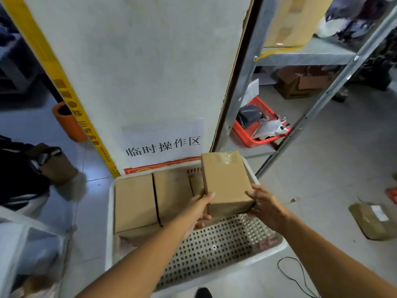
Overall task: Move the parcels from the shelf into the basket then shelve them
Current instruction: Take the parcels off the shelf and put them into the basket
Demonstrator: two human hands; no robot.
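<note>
Hands, left (200, 208) and right (263, 206), grip one parcel (225, 183) over basket (111, 211) holding two boxes (135, 203).

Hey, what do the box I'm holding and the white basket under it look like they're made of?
The box looks like plain brown cardboard, matte, with clear glossy tape across its top edge. The basket looks like white molded plastic: smooth rim, floor punched with rows of round holes. The left hand and right hand hold the box by its lower corners.
</note>
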